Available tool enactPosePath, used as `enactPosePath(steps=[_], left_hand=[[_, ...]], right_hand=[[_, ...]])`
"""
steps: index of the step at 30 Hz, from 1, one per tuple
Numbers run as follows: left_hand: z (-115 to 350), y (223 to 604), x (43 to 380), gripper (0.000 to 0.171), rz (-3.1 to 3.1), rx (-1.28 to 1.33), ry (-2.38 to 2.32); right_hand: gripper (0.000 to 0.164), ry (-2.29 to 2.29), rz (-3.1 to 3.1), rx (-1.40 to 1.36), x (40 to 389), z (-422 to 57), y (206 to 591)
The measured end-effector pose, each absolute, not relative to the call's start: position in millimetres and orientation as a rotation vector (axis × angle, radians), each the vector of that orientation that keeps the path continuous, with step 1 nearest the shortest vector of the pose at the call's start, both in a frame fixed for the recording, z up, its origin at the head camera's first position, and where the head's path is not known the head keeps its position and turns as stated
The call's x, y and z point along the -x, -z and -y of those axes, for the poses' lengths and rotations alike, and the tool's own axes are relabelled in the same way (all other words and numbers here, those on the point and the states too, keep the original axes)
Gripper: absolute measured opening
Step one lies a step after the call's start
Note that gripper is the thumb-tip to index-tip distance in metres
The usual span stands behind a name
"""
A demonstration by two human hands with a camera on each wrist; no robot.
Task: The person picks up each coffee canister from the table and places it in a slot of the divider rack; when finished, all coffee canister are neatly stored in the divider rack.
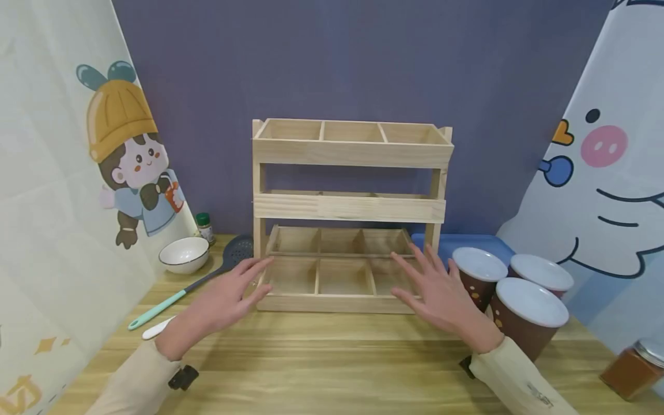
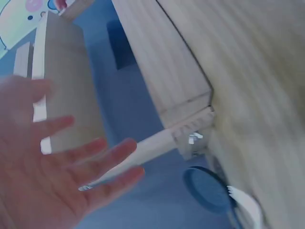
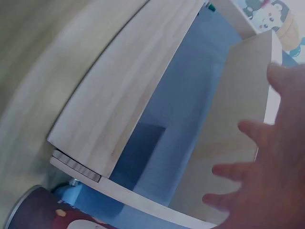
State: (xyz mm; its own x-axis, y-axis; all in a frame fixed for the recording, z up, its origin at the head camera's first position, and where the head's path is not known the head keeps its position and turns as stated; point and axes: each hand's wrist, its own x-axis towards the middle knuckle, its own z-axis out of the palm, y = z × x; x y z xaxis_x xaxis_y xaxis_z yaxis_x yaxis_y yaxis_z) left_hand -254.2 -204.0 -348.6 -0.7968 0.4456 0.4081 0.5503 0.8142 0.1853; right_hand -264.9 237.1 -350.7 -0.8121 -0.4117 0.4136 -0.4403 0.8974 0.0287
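Head view: we see the left hand (image 1: 228, 295) and the right hand (image 1: 440, 294), each grip spread, at either side of the wooden rack (image 1: 350, 208) in mid-frame. Farther out on the counter (image 1: 321, 363), we find a skimmer (image 1: 234, 257) and white bowl (image 1: 184, 255) at left, brown tubs (image 1: 526, 331) at right, a jar (image 1: 633, 370) lower right.

On the left of the wooden table (image 1: 332, 369) sat a white bowl (image 1: 184, 256) with a dark rim, a green-capped bottle (image 1: 204, 229) just behind it. Beside the bowl lay a dark slotted skimmer (image 1: 225, 266) with a mint-green handle, and next to that a white utensil (image 1: 157, 328), partly hidden. Over on the right, three brown tubs (image 1: 526, 331) with white tops clustered before a blue tray (image 1: 485, 246); a silver-lidded jar (image 1: 633, 369) stood well apart. Cartoon figures decorated pale side sheets (image 1: 46, 230), flanking a dark blue backdrop (image 1: 353, 57).
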Motion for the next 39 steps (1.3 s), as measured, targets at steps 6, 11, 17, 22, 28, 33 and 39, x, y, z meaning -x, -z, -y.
enactPosePath(steps=[6, 11, 17, 22, 28, 33, 39], left_hand=[[215.8, 358.0, 259.1, 0.037, 2.667, 0.580, 0.711], [218.1, 368.4, 265.4, 0.038, 2.745, 0.464, 1.018], [215.5, 382.2, 268.6, 0.036, 2.686, 0.323, 1.448], [211.1, 390.3, 268.5, 0.041, 2.624, 0.239, 1.632], [209.2, 393.6, 269.1, 0.043, 2.614, 0.230, 1.664], [210.4, 395.5, 271.6, 0.044, 2.619, 0.215, 1.694], [211.3, 399.7, 273.1, 0.045, 2.597, 0.199, 1.753]], right_hand=[[0.064, -0.180, 2.611, -0.626, 238.9, -246.7, 344.0], [0.059, -0.253, 2.595, -0.586, 212.0, -255.9, 340.6], [0.060, -0.373, 2.584, -0.465, 180.5, -268.6, 337.3], [0.061, -0.463, 2.522, -0.297, 157.4, -283.8, 337.3], [0.071, -0.506, 2.554, -0.019, 137.5, -308.8, 336.0], [0.080, -0.497, 2.566, 0.177, 131.1, -327.0, 334.8], [0.092, -0.562, 2.571, 0.446, 132.6, -344.9, 337.5]])
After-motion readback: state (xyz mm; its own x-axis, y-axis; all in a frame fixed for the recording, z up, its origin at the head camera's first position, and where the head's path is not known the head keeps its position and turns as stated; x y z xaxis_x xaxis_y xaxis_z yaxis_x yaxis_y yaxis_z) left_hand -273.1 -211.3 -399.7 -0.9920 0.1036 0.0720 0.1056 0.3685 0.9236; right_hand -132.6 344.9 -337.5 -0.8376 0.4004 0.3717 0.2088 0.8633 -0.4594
